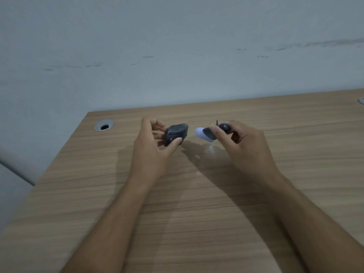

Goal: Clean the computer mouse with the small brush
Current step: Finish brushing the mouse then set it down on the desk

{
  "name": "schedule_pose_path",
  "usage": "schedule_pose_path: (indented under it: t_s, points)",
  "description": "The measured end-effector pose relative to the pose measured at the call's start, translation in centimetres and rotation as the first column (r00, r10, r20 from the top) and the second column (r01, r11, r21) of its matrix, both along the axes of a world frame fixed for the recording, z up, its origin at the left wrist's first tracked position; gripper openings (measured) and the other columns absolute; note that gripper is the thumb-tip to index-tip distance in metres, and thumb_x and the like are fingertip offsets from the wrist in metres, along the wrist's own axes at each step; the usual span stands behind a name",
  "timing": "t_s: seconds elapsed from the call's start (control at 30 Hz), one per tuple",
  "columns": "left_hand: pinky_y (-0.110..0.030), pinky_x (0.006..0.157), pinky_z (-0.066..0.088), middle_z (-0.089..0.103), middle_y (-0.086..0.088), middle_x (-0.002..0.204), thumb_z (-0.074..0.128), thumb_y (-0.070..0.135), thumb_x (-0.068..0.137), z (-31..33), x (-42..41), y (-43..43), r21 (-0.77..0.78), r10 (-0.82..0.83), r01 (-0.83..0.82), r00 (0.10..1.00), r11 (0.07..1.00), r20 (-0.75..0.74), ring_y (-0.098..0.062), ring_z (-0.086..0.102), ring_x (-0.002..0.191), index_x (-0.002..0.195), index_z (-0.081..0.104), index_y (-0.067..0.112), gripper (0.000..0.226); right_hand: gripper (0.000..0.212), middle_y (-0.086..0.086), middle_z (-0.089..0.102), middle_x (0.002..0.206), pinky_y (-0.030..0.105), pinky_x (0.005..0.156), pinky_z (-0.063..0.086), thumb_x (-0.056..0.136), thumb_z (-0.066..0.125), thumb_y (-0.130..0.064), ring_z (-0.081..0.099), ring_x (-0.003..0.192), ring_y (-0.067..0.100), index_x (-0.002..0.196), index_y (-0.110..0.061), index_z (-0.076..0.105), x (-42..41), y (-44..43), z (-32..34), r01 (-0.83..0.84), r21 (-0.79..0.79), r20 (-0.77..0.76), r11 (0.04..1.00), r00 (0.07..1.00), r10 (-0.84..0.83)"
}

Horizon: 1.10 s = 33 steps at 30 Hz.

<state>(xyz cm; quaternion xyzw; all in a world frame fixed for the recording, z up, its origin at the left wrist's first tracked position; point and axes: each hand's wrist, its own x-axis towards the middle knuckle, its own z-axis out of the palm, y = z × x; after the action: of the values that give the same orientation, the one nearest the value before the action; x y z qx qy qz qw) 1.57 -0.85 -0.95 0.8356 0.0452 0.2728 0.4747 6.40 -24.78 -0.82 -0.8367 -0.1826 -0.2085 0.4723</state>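
A dark grey computer mouse [175,133] is held above the wooden desk [197,203] in my left hand [155,146], tilted on its side, thumb on its near edge and fingers behind it. My right hand [244,146] grips the small brush [208,133], which has a dark round body and a pale lilac tip pointing left toward the mouse. A small gap separates the brush tip from the mouse. Part of the brush body is hidden by my fingers.
A round metal cable grommet [104,125] sits in the desk at the far left, another [361,100] at the right edge of view. A pale grey wall [177,56] stands right behind the desk. The desk's left edge runs diagonally.
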Motion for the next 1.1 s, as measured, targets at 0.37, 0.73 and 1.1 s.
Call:
schedule_pose_path:
  t_s: [0.37, 0.73, 1.1]
  points:
    - [-0.048, 0.097, 0.069, 0.082, 0.002, 0.111, 0.088, 0.043, 0.094, -0.5, 0.7, 1.4, -0.305, 0.066, -0.172, 0.942, 0.937, -0.329, -0.02, 0.084, 0.1, 0.134, 0.069, 0.028, 0.047, 0.038, -0.005, 0.068, 0.094, 0.03, 0.065, 0.051, 0.095, 0.083, -0.035, 0.053, 0.067, 0.001, 0.132, -0.03, 0.08, 0.7, 1.3, -2.5, -0.064, -0.289, 0.067, 0.955, 0.994, 0.087]
    - [-0.035, 0.088, 0.056, 0.066, 0.021, 0.093, 0.073, 0.057, 0.101, 0.1, -0.3, 0.8, 0.068, 0.146, -0.129, 0.855, 0.989, -0.497, -0.017, 0.072, 0.109, 0.109, 0.071, 0.028, 0.03, 0.03, -0.002, 0.063, 0.102, 0.04, 0.067, 0.059, 0.094, 0.077, -0.035, 0.069, 0.08, 0.024, 0.124, -0.03, 0.079, 0.0, 2.5, -3.1, -0.021, -0.57, 0.094, 0.821, 0.991, 0.091]
    - [-0.042, 0.101, 0.047, 0.063, 0.0, 0.132, 0.075, 0.07, 0.086, -0.2, -1.0, -0.7, 0.447, 0.325, -0.1, 0.826, 0.889, -0.461, -0.028, 0.057, 0.131, 0.126, 0.064, 0.021, 0.064, 0.058, -0.006, 0.063, 0.118, 0.043, 0.089, 0.056, 0.097, 0.048, -0.061, 0.068, 0.1, 0.02, 0.146, -0.035, 0.065, -1.2, 3.1, -2.4, -0.075, -0.666, 0.009, 0.742, 0.994, 0.108]
